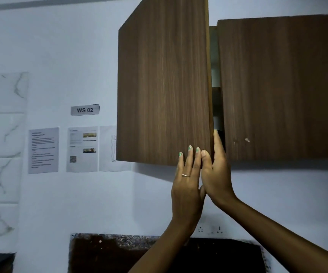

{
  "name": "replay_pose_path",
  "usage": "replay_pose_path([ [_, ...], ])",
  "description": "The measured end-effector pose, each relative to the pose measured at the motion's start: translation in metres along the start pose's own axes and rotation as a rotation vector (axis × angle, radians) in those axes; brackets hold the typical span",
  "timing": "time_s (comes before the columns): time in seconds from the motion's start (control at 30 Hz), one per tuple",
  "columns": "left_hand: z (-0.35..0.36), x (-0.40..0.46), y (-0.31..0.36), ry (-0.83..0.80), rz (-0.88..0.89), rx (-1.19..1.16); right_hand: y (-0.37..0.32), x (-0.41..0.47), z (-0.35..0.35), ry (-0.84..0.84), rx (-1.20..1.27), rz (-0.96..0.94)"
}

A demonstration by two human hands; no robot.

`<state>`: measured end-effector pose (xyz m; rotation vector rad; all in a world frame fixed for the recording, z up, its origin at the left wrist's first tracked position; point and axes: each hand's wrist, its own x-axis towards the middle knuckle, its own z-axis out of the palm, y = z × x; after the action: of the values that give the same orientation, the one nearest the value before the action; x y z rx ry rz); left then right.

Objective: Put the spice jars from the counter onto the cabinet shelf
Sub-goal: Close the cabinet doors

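Note:
The wooden wall cabinet has its left door (163,85) swung partly out toward me. My right hand (216,174) holds that door's lower free edge, thumb on the front and fingers behind it. My left hand (186,186) lies flat on the door's front beside it, fingers straight, a ring on one finger. Through the narrow gap (215,75) between the doors only a sliver of the cabinet's inside shows; the shelf is hidden. No spice jars are in view.
The right cabinet door (281,85) is closed. A dark speckled counter surface (104,255) lies below my arms, with a wall socket (210,230) above it. A "WS 02" label (85,110) and printed sheets (43,150) hang on the wall at left.

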<state>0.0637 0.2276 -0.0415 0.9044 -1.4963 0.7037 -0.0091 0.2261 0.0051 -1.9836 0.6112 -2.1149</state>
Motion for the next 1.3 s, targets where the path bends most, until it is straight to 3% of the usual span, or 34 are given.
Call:
replay_pose_path([
  [0.23,0.073,0.008,-0.008,-0.01,0.004,0.095,0.071,0.03,-0.019,-0.034,-0.083,-0.016],
  [0.5,0.145,0.023,-0.025,-0.068,0.07,0.355,0.148,0.064,-0.048,-0.14,-0.565,-0.231],
  [0.67,0.18,0.029,-0.043,-0.129,0.08,0.483,0.186,0.087,-0.057,-0.218,-0.856,-0.268],
  [1.0,0.229,0.042,-0.086,-0.289,0.103,0.556,0.256,0.116,-0.048,-0.248,-0.986,-0.233],
  [1.3,0.266,0.044,-0.117,-0.238,0.107,0.505,0.298,0.121,-0.034,-0.151,-1.051,-0.327],
])
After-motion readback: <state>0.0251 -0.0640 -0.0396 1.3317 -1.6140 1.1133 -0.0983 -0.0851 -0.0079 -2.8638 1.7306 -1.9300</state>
